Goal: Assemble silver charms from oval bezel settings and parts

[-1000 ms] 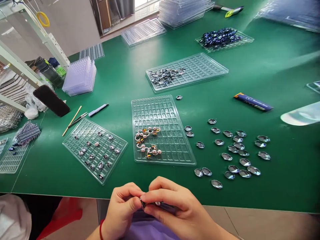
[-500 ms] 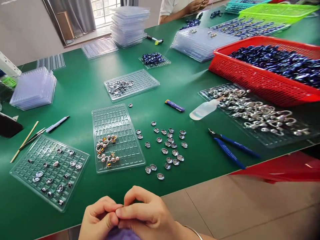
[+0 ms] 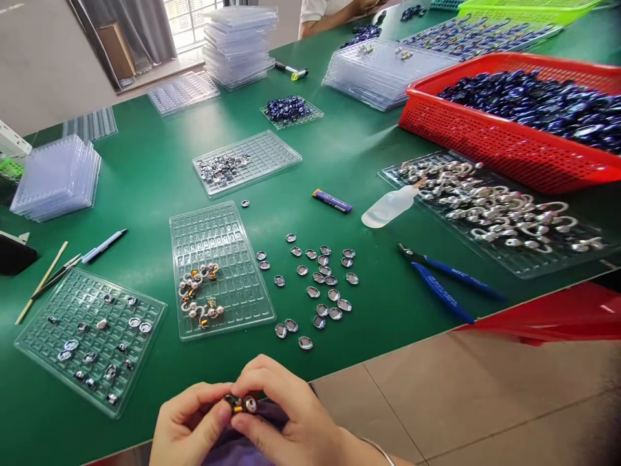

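Observation:
Both hands meet at the bottom edge, just off the front of the green table (image 3: 145, 162). My left hand (image 3: 187, 427) and my right hand (image 3: 286, 414) pinch one small bead piece (image 3: 241, 404), dark with an orange spot and a silver round end. It sits between the fingertips of both hands. Just beyond them on the table lie a clear grid tray (image 3: 218, 268) with a few assembled bead pieces (image 3: 200, 294) and several loose silver oval caps (image 3: 320, 285).
A second clear tray (image 3: 90, 336) with small parts lies at left, blue pliers (image 3: 449, 281) and a squeeze bottle (image 3: 391, 207) at right. A red basket (image 3: 490, 139) of dark blue beads and a tray of silver hooks (image 3: 495, 210) stand far right. Another person's arm (image 3: 334, 13) shows at the far edge.
The view swung right, bringing the red basket and hook tray into sight. My fingers have parted slightly, so the bead piece now shows between them.

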A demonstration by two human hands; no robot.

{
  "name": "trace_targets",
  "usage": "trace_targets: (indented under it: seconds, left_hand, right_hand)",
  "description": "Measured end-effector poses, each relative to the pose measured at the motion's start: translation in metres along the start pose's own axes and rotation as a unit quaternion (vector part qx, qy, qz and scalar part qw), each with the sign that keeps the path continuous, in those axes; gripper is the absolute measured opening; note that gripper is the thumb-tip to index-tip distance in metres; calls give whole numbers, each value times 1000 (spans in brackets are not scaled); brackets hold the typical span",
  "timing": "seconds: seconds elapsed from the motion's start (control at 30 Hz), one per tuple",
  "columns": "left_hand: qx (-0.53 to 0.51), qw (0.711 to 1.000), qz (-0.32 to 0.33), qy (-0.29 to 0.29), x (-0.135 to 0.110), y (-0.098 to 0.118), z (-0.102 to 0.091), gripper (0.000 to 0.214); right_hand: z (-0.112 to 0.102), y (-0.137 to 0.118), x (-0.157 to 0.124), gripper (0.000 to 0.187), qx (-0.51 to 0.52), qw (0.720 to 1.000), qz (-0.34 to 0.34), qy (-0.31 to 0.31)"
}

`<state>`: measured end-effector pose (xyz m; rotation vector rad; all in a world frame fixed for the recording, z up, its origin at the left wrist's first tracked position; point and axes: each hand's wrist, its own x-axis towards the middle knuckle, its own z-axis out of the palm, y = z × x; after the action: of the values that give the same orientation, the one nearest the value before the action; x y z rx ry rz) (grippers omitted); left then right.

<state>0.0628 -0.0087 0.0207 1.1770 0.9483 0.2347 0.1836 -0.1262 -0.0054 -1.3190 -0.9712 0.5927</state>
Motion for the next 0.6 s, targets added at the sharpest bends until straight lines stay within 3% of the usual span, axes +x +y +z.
trace_targets:
  seconds: [0.1, 0.4, 0.6]
  left_hand:
    - [38, 999, 24, -24, 1, -1, -3, 19]
    - [-30, 999, -16, -35, -4, -4, -4, 19]
    - [35, 997, 34, -52, -4, -3, -7, 14]
  right_hand:
    - [1, 1, -4, 16, -12, 1000, 1, 2]
    - [-1, 1, -10, 21, -4, 999, 4, -35]
    - [0, -1, -6, 30, 17, 999, -2, -48]
